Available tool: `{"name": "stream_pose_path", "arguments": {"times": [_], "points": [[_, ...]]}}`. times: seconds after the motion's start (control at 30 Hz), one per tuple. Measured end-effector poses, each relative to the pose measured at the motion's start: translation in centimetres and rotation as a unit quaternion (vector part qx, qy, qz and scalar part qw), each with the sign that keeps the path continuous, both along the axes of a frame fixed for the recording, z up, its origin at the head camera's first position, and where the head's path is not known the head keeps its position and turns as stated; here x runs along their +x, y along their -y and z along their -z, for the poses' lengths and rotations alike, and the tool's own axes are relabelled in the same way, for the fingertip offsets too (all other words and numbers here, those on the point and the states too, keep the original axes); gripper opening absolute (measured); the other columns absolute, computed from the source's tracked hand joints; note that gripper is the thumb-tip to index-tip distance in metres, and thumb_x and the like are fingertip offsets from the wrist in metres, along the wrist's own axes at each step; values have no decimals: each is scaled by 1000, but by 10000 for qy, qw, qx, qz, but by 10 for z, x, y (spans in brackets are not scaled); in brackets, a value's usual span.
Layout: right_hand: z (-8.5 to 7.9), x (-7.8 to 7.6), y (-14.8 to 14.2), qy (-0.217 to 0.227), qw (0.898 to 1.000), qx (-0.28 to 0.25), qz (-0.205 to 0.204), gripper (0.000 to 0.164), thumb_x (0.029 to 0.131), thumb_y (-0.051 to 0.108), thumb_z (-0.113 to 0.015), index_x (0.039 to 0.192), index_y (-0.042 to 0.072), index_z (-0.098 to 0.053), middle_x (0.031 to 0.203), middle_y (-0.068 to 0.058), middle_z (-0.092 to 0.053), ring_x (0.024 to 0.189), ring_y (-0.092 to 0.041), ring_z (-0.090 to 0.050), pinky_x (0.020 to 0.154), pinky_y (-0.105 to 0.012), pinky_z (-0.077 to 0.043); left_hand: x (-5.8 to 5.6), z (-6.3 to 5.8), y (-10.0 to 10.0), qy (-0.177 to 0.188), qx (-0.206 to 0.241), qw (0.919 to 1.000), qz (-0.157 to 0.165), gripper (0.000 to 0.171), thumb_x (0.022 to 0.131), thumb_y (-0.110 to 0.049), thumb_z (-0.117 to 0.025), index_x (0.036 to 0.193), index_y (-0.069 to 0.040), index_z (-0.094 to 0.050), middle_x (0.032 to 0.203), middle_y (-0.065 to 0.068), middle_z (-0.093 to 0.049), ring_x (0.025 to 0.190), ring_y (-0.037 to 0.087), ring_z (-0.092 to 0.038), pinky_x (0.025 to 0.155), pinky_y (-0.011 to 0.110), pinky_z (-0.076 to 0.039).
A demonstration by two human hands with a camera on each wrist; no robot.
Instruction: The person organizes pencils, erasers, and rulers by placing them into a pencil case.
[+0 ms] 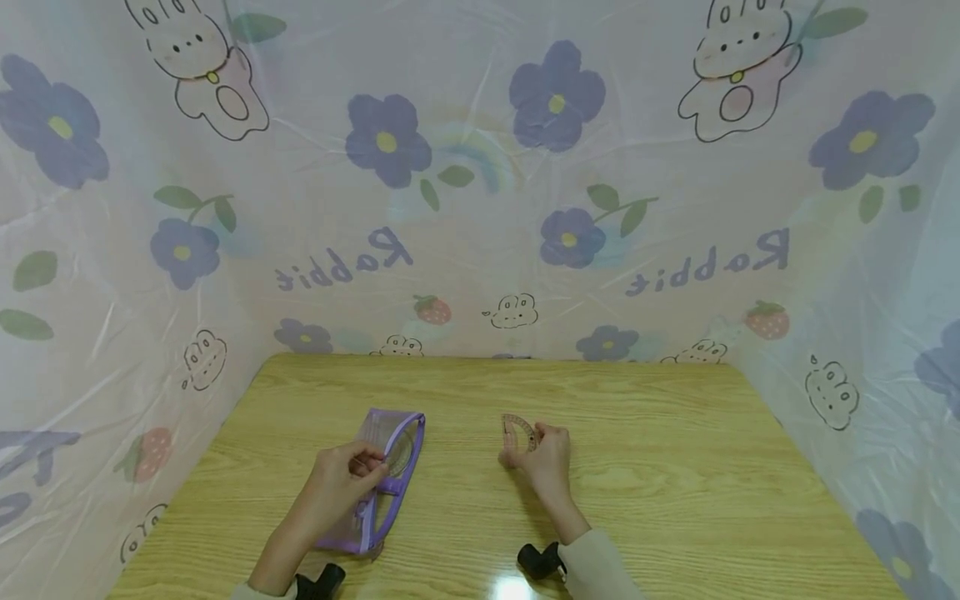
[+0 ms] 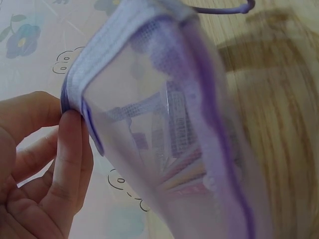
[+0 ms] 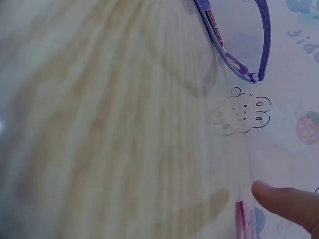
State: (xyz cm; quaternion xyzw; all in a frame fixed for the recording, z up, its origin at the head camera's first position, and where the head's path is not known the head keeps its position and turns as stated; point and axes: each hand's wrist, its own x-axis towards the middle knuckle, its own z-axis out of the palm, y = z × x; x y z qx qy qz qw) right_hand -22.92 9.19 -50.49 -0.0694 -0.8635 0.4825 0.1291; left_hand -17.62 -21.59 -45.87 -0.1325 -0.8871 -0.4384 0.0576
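Note:
My left hand (image 1: pixel 341 479) pinches the zipped edge of a see-through purple mesh pencil case (image 2: pixel 184 124) between thumb and fingers, and the case stands tilted on the table with its opening parted. Inside the case, slim coloured items and a barcode label show through the mesh. To the right, my right hand (image 1: pixel 546 467) holds a small clear pinkish protractor (image 1: pixel 517 432) between thumb and forefinger, just at the table. In the right wrist view only one finger (image 3: pixel 284 201) and a pink edge of the protractor (image 3: pixel 241 219) show; the rest is outside that view.
A wooden table (image 1: pixel 675 467) lies under both hands. Behind it and at the sides hangs a pale curtain (image 1: pixel 480 183) printed with rabbits, flowers and strawberries. Black wrist mounts (image 1: pixel 538 561) sit at both cuffs, close above the tabletop.

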Motion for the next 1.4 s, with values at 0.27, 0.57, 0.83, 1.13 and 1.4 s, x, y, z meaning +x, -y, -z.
{"name": "stream_pose_path", "arguments": {"times": [0.27,0.57,0.83,1.13,1.4], "points": [[0,-2,1,146,9997,170,-27,80,61,14,-97,119,-23,-56,111,-27,-45,106,-40,-45,94,-51,-48,-2,-4,-1,-59,31,10000,40,10,88,-1,-74,97,2,-71,82,-1,-65,72,9,-63,65,21,-57],[2,-3,3,164,9995,258,2,72,63,14,-96,115,-20,-59,111,-25,-44,106,-40,-43,93,-51,-47,-3,-4,-1,-30,53,10000,34,10,88,-2,-74,97,1,-71,81,-2,-65,72,9,-63,64,21,-56],[3,-3,2,67,9997,240,-31,56,68,11,-89,109,-17,-62,108,-22,-44,101,-36,-42,86,-48,-46,-1,-3,-1,-105,-19,9999,44,10,88,-2,-74,97,1,-71,81,-2,-65,71,8,-63,64,21,-56],[5,-2,2,87,9998,37,-149,47,75,8,-86,110,-15,-62,109,-23,-45,101,-37,-42,86,-47,-47,-2,-1,-1,-82,-6,10000,33,10,88,-2,-75,96,1,-71,81,-2,-65,71,8,-63,64,21,-57],[4,-2,0,-4,9998,-11,-205,48,76,6,-84,112,-11,-59,103,-21,-49,91,-31,-45,78,-43,-47,-2,-1,-3,38,-17,10000,-45,10,88,-1,-74,97,1,-71,81,-2,-65,72,8,-63,64,21,-56]]}}
